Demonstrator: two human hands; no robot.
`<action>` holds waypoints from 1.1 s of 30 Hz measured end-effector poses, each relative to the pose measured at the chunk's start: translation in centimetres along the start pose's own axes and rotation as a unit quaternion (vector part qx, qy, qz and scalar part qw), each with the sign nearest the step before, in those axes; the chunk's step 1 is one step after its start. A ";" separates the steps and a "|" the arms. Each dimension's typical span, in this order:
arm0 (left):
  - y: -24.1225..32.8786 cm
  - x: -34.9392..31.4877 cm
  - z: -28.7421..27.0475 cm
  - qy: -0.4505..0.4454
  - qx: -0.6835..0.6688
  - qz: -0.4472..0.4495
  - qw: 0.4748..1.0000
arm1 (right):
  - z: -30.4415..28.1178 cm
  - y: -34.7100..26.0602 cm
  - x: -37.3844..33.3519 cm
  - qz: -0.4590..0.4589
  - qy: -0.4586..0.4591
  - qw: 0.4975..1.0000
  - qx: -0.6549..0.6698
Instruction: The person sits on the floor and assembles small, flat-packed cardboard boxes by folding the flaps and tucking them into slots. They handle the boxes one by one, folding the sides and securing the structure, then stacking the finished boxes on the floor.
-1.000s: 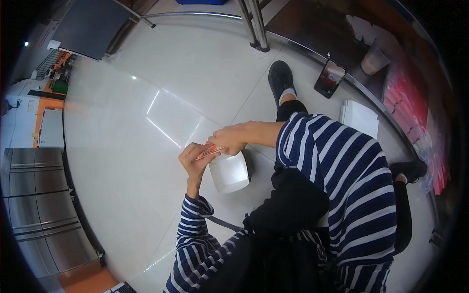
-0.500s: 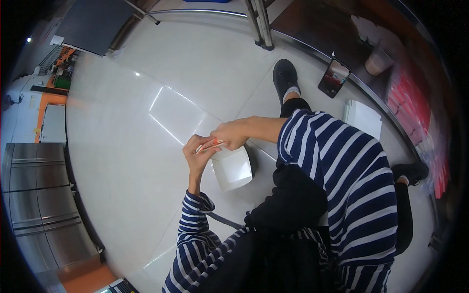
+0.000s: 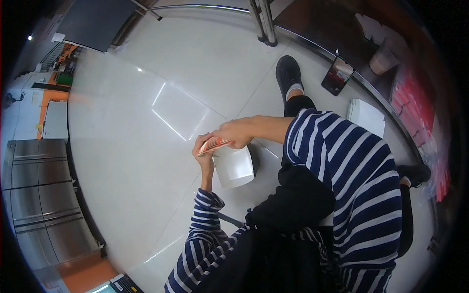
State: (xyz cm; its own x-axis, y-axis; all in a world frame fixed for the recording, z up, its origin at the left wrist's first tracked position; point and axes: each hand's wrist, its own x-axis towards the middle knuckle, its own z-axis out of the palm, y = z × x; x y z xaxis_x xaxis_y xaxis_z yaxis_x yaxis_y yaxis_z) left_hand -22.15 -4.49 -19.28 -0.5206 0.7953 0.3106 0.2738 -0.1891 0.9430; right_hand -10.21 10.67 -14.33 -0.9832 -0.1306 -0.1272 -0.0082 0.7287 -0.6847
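Observation:
Between my hands is a paper food box [image 3: 235, 169] with a plain white inside, its open top facing up. An orange-and-white striped part [image 3: 213, 145] of it, apparently the outer side of a wall or flap, shows at its far left edge. My left hand [image 3: 202, 145] is closed around the left end of that striped part. From the right, my right hand [image 3: 235, 133] reaches across and grips the other end, fingers bent; its fingertips are partly hidden.
A phone [image 3: 338, 74] leans by the edge of a dark shelf [image 3: 312, 29] on the right. Near it are a stack of white sheets [image 3: 366, 117], a plastic cup [image 3: 382, 62] and red plastic-wrapped packs [image 3: 413, 107]. Metal stool legs [image 3: 262, 22] stand ahead; steel cabinets [image 3: 44, 195] line the left.
My left hand has shifted slightly right and its fingers wrap closer round the edge. More of the striped part shows between my hands. The view has moved a little.

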 end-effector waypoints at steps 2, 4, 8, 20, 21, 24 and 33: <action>-1.0 0.0 0.4 0.045 0.006 0.007 0.999 | 0.1 0.1 0.0 -0.008 0.013 1.000 0.007; -1.3 0.1 0.8 0.068 -0.017 0.007 0.998 | 0.4 0.2 0.0 -0.005 0.026 0.999 0.018; -1.6 0.2 0.6 0.074 -0.010 -0.007 0.997 | 0.8 0.0 -0.1 -0.015 0.063 0.998 0.018; 2.4 -2.4 2.4 0.237 0.176 0.136 0.946 | -0.1 0.4 0.1 -0.028 0.038 0.999 -0.003; 2.6 -3.3 2.6 0.279 0.244 0.170 0.913 | -0.1 0.4 0.1 -0.025 0.029 0.999 -0.004; 2.5 -8.7 2.7 0.226 0.362 0.112 0.897 | 0.0 0.3 -0.1 -0.019 0.027 0.999 -0.011; 1.2 -7.5 4.6 -0.244 0.502 -0.055 0.828 | -2.1 -0.2 -1.5 0.056 0.008 0.998 0.002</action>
State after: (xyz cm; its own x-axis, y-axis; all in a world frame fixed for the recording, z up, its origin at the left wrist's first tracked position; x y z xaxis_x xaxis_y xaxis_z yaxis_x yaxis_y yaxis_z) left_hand -14.13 -8.04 -21.04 -0.2658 0.9601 -0.0868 0.9078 0.2796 0.3126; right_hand -9.15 12.14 -12.48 -0.9808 -0.0382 -0.1912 0.1019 0.7355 -0.6698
